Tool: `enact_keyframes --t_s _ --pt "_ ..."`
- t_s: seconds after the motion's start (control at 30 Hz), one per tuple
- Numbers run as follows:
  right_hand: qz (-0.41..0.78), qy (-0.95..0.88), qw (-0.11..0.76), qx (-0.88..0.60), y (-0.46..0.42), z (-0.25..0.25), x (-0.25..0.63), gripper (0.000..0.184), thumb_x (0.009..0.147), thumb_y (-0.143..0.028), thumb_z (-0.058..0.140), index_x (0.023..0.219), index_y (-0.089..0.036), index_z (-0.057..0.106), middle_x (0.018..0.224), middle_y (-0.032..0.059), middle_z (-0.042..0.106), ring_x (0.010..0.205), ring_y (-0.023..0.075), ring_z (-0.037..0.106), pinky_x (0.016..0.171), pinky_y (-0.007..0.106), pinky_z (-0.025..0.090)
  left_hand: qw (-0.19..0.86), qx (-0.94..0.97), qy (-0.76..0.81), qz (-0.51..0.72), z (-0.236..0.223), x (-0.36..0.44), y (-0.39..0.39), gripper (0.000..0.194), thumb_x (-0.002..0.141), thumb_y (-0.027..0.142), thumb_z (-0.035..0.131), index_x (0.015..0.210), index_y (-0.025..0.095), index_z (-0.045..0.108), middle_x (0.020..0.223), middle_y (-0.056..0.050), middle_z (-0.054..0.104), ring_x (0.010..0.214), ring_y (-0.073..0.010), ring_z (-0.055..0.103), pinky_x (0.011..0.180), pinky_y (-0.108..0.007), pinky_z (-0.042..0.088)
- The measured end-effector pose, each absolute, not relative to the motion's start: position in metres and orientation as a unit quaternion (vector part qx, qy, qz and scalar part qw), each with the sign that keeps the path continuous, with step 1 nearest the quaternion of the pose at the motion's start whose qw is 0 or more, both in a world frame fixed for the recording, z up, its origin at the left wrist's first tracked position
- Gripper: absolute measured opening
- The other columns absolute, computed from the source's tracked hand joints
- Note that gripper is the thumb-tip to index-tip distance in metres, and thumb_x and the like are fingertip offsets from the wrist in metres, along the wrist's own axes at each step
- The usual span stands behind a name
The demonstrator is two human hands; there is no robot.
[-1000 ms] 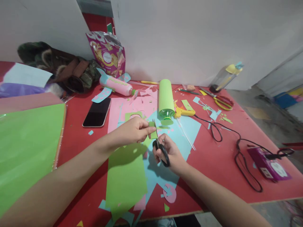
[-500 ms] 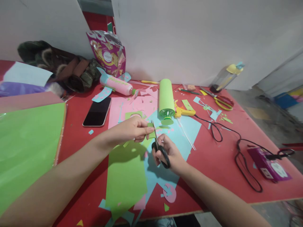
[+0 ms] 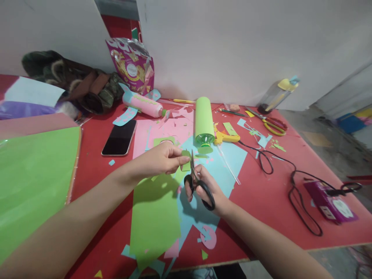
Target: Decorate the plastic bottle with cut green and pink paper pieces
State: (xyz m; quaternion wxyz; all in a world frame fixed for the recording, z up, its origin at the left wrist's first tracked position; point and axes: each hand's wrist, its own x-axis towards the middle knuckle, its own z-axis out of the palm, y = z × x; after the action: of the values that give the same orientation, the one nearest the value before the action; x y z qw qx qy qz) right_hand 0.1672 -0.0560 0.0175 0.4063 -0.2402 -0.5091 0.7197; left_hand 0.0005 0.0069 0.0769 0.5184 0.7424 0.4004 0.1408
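Between its thumb and fingers, my left hand (image 3: 171, 158) pinches a small piece of green paper (image 3: 186, 162). My right hand (image 3: 207, 186) has its fingers in the handles of black-handled scissors (image 3: 193, 176). The scissor blades are parted and lie at the right edge of the green piece. Beneath the hands lie a large green sheet (image 3: 157, 221) and a light blue sheet (image 3: 226, 166). Just beyond them is a bottle wrapped in green paper (image 3: 204, 118), its clear green neck toward me.
A yellow glue gun (image 3: 228, 138) sits right of the bottle, its black cord running to a purple power strip (image 3: 331, 203). To the left are a phone (image 3: 119, 137) and a pink bottle with blue fins (image 3: 143, 104). Red-and-yellow-handled scissors (image 3: 274, 126) lie back right; paper scraps are scattered around.
The scissors have opened wider, their handles spreading apart in my right hand. The green piece is turned slightly, while my left hand stays nearly in place.
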Motion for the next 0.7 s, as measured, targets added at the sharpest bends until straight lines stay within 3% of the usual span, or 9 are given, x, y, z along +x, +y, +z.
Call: enact_keyframes --t_s 0.7 --pt "0.696 -0.511 0.412 -0.289 -0.0560 0.0158 0.1666 0.039 0.070 -0.048 0.059 0.079 -0.022 0.030 0.059 -0.0072 0.050 0.046 0.0063 0.046 0.045 0.020 0.035 0.471 0.741 0.448 0.169 0.0822 0.0062 0.0019 0.031 0.075 0.031 0.045 0.049 0.014 0.047 0.038 0.006 0.034 0.035 -0.0046 0.029 0.035 -0.017 0.022"
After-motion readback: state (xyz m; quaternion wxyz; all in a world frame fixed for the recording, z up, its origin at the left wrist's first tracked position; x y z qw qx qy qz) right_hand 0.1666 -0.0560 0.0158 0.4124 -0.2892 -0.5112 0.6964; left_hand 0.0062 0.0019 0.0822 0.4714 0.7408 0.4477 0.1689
